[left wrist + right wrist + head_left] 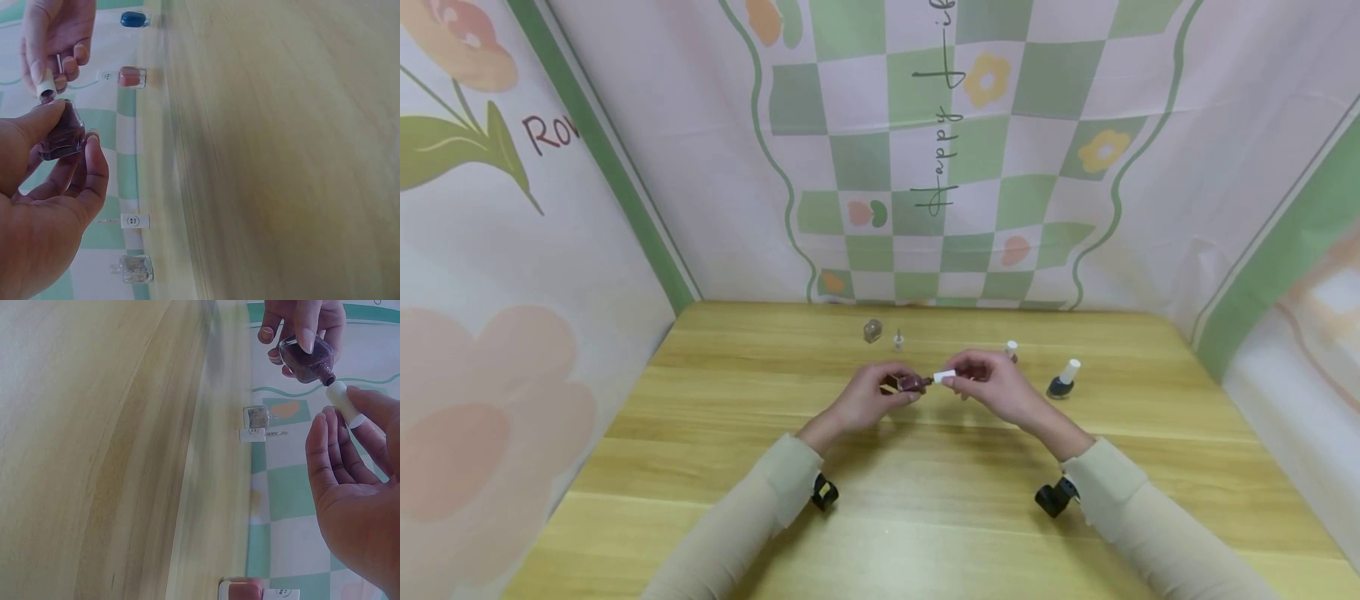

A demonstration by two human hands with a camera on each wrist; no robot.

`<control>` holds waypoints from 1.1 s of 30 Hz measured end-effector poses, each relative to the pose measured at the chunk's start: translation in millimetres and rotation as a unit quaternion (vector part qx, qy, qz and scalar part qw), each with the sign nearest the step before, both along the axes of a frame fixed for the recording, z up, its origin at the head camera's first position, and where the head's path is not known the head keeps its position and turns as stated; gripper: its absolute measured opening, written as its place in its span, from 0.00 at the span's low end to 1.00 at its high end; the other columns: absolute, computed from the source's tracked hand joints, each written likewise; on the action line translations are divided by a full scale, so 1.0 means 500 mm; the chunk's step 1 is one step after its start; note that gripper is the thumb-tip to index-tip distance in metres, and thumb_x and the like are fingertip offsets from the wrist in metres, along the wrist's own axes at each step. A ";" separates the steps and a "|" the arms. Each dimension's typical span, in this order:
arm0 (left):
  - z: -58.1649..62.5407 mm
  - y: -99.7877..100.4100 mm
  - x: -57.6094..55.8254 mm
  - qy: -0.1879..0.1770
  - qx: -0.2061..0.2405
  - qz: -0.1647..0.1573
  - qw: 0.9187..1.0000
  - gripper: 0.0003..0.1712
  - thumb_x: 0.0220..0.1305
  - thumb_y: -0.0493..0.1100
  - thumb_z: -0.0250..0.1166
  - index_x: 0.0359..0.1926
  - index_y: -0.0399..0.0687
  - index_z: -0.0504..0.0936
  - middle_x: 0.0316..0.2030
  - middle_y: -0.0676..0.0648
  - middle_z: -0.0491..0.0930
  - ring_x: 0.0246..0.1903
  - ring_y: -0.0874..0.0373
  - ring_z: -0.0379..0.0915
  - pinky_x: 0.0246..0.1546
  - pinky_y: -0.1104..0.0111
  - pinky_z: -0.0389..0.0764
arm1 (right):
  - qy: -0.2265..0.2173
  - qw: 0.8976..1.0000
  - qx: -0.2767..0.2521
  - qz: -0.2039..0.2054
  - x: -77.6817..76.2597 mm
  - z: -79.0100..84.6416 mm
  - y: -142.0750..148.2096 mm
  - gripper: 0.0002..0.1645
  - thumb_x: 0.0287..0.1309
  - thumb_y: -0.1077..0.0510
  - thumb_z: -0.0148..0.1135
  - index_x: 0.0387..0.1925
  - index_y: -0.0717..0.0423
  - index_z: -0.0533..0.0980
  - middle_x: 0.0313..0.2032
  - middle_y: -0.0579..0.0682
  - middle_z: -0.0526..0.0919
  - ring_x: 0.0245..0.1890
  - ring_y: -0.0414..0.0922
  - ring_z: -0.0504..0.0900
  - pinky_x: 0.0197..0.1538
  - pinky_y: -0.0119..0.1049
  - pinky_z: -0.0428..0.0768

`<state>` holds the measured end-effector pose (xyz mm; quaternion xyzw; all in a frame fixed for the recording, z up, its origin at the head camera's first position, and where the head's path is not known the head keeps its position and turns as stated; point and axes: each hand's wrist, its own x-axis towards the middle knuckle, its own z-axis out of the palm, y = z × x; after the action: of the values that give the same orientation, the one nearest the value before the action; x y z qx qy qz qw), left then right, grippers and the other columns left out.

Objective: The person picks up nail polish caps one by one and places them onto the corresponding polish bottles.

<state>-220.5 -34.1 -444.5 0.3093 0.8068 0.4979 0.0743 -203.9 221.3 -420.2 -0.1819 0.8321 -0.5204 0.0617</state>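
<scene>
Left hand pinches dark bottle above table; right hand pinches cap at bottle's neck. Glass likely light, stiff, slick, breakable (spillable too, I'd guess): best held by flat sides, cap by barrel.

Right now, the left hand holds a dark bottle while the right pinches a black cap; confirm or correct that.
The cap is white, not black, as the head view shows; the left hand holds the dark bottle and the right hand pinches the cap.
</scene>
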 end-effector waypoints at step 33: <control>0.005 0.003 0.003 -0.005 -0.011 0.016 1.000 0.11 0.67 0.40 0.70 0.50 0.49 0.85 0.44 0.55 0.84 0.45 0.62 0.79 0.50 0.70 0.82 | -0.002 1.000 0.000 0.007 0.001 0.005 -0.006 0.17 0.66 0.55 0.69 0.51 0.60 0.81 0.42 0.65 0.84 0.41 0.65 0.82 0.42 0.48 0.86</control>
<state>-218.9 -32.5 -441.9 0.2933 0.8167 0.4915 0.0736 -203.5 218.1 -417.5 -0.1865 0.8308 -0.5201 0.0675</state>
